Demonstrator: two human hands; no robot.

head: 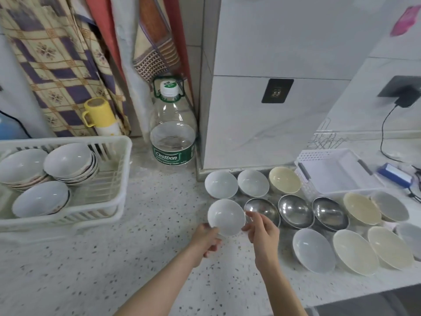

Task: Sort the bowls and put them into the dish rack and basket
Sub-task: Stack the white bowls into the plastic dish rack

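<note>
**A white bowl held at its rim**

The left hand (206,236) is gripping the white bowl (226,217) by its near-left rim just above the desk (141,258), while the right hand (262,231) is pinching the opposite edge. It looks glazed, light, stiff, breakable and probably slippery; two opposed rim grips seem safest.

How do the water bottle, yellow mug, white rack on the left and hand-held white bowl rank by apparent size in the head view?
1. white rack
2. water bottle
3. white bowl, nearer the camera, so unsure against the mug
4. yellow mug
</note>
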